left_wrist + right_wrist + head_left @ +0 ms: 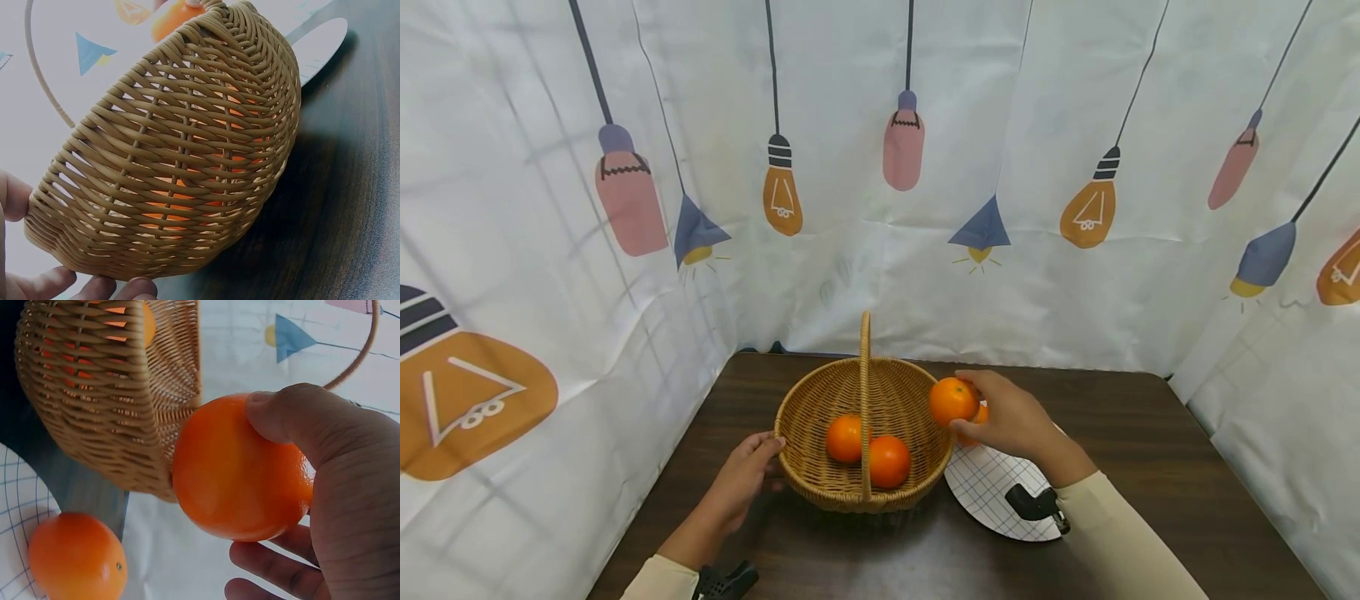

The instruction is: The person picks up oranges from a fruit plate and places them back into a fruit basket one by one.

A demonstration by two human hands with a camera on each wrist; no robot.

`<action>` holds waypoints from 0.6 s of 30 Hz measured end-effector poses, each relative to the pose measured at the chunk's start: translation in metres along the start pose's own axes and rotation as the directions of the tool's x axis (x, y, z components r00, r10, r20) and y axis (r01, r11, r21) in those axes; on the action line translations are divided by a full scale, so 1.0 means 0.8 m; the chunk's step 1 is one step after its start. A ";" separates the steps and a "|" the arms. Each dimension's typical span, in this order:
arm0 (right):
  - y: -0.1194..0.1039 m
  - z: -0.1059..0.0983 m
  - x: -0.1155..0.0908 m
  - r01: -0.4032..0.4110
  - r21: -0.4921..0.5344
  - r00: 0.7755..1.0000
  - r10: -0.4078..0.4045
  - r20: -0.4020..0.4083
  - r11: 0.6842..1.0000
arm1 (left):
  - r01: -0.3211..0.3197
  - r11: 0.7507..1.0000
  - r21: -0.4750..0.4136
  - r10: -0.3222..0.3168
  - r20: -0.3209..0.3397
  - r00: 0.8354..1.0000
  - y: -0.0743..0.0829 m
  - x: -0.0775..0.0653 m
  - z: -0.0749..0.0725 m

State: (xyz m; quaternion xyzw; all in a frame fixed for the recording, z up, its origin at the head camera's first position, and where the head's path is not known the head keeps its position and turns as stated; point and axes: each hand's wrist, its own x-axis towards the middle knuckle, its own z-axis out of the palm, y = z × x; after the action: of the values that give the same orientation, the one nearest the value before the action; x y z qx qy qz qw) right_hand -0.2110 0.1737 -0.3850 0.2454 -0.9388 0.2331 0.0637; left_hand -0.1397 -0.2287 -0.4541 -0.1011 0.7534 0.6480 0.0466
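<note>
A wicker basket (pixel 820 400) with a tall arched handle stands on the dark table, and two oranges (pixel 889 462) lie inside it. My left hand (pixel 747 471) grips the basket's left rim, thumb on top and fingers underneath. At the right rim my right hand (pixel 1011 417) holds an orange (pixel 952 401) between thumb and fingers, raised just beside the basket's opening. Below it, another orange (pixel 78 557) rests on a white plate (pixel 1000 492) with a blue grid pattern. The right hand and the held orange partly hide that one in the head view.
The dark wooden table (pixel 1135 467) reaches back to a white curtain (pixel 850 275) printed with hanging lamps, which also runs along both sides. The plate sits close to the basket's right side. The basket's handle (pixel 866 400) rises over the middle of its opening.
</note>
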 end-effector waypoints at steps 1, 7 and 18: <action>-0.001 0.001 0.001 0.003 0.001 1.000 -0.003 -0.002 1.000 | 0.000 1.000 -0.001 0.000 0.000 1.000 0.000 0.000 0.000; -0.010 0.009 0.008 0.005 0.004 1.000 -0.005 0.004 1.000 | -0.004 1.000 -0.005 0.004 0.003 1.000 0.000 0.000 0.000; -0.016 0.019 0.015 0.019 0.063 0.999 -0.021 0.030 0.998 | -0.003 1.000 0.000 0.003 0.010 1.000 0.000 -0.001 0.000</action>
State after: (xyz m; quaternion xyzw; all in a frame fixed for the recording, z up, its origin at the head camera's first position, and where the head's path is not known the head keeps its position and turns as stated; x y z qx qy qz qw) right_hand -0.2154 0.1512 -0.3902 0.2604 -0.9294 0.2580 0.0438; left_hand -0.1387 -0.2286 -0.4537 -0.0968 0.7535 0.6485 0.0493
